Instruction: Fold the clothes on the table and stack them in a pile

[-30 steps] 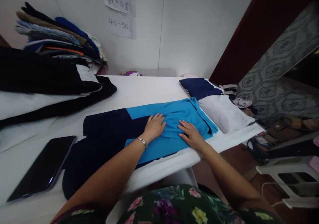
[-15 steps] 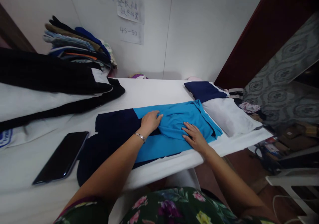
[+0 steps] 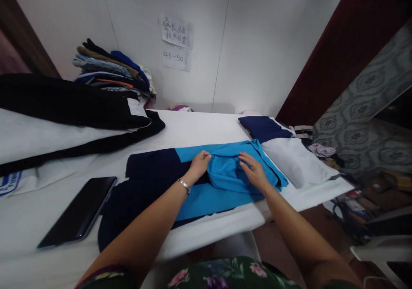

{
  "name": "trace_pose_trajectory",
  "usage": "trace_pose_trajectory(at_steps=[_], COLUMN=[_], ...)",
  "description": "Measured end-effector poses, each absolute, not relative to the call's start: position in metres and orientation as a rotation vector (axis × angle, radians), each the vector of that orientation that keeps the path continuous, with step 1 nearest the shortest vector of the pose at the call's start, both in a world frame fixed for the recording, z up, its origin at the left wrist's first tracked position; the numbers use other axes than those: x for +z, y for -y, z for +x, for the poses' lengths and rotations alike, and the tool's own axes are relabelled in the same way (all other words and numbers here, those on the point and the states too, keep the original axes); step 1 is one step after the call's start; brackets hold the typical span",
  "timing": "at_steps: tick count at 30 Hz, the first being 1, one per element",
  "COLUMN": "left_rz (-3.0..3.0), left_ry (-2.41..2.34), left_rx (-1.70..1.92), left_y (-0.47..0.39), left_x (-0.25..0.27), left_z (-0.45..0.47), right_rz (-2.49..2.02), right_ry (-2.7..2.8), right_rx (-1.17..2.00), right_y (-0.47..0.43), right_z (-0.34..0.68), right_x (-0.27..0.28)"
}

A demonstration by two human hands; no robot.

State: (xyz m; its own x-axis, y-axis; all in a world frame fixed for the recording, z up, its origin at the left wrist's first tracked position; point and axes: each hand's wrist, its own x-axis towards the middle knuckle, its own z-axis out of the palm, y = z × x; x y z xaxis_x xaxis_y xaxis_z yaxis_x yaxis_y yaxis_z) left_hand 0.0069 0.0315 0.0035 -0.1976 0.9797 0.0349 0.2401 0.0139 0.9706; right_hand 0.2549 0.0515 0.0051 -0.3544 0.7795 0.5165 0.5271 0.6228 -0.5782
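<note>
A blue and navy garment lies partly folded on the white table, its blue part bunched up on the right and its navy part spread to the left. My left hand pinches the edge of the blue cloth near the garment's middle. Just to the right, my right hand is over the blue fold with its fingers apart; whether the fingertips touch the cloth I cannot tell. A bracelet circles my left wrist.
On the left are a black phone and a black and white garment, with a stack of clothes behind. A folded navy garment and a light grey one lie at the right end of the white table.
My left hand has gone from resting on the cloth to pinching its edge. The blue fold is now lifted and loosened, and my right hand has risen from lying flat.
</note>
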Motion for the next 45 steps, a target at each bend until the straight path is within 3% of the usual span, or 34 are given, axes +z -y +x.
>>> trace_pose_trajectory(at_steps=[6,12,18,21,25,30,35,39,45], left_rz=[0.991,0.924,1.097,1.474,2.127,2.135,2.141,2.14,2.111], left_ry=[-1.3,-1.364,-1.584,-1.729,-1.734,-1.763,-1.783,-1.777,-1.747], left_rx=[1.274,1.251,1.244,1.235,0.908,0.416,0.455,0.494,0.454], left_y=[-0.028,-0.032,-0.029,-0.02,-0.011,-0.012,-0.014,-0.014,-0.013], left_x=[0.009,0.004,0.005,0.013,0.017,0.006,0.0,-0.001,0.002], left_z=[0.014,0.012,0.01,0.012,0.018,0.021,0.02,0.02,0.022], right_rz=[-1.157,-1.266,-1.204,-1.253,-1.312,-1.371,-1.395,-1.711,-1.9], right_ry=[2.257,2.471,2.595,2.613,2.595,2.723,2.629,2.469,2.44], right_rx=[0.297,0.289,0.278,0.263,0.279,0.407,0.264,-0.014,0.076], right_y=[-0.111,-0.147,-0.149,-0.146,-0.142,-0.138,-0.157,-0.185,-0.199], right_z=[0.231,0.223,0.22,0.22,0.217,0.212,0.223,0.246,0.264], right_x=[0.006,0.007,-0.002,-0.007,-0.008,-0.008,0.004,0.01,-0.012])
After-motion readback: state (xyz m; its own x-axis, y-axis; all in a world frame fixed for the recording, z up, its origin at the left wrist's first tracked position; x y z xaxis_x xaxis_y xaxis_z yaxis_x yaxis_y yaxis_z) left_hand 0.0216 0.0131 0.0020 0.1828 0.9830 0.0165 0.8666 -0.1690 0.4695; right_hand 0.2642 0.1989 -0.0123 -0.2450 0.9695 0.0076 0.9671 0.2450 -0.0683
